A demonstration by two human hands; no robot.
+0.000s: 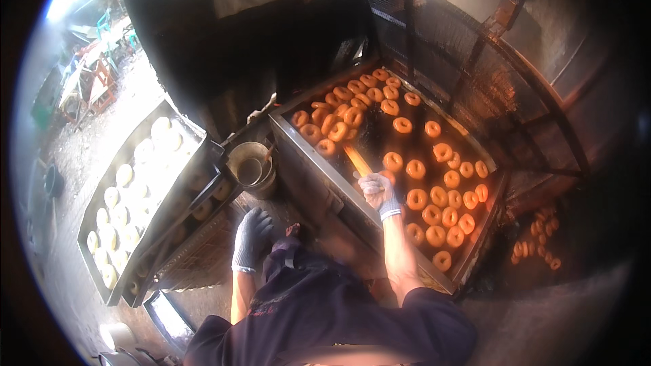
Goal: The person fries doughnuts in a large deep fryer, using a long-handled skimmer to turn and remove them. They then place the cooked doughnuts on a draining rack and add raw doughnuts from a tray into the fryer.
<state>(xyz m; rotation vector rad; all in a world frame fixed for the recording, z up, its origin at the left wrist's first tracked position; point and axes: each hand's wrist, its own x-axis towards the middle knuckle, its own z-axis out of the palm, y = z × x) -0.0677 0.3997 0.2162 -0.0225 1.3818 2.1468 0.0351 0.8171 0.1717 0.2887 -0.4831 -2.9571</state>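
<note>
My right hand (376, 190), in a knitted glove, is closed around a wooden stick (358, 160). The stick reaches over the near wall of a wide rectangular metal frying vat (313, 150), and its far end is by a cluster of doughnuts (338, 131). Ring doughnuts, golden to orange-brown, float in the dark oil (375, 136). More of them (432, 214) gather at the right end of the vat. My left hand (253, 236), in a grey knitted glove, hangs beside my body, away from the vat. Nothing shows in it, and its fingers are partly hidden from view.
To the left, a tray (91, 269) of pale dough rings stands in bright sunlight above another tray. A metal bucket (249, 165) sits between trays and vat. Behind the vat rises a mesh screen (432, 30). Several browned doughnuts (539, 239) lie at the right.
</note>
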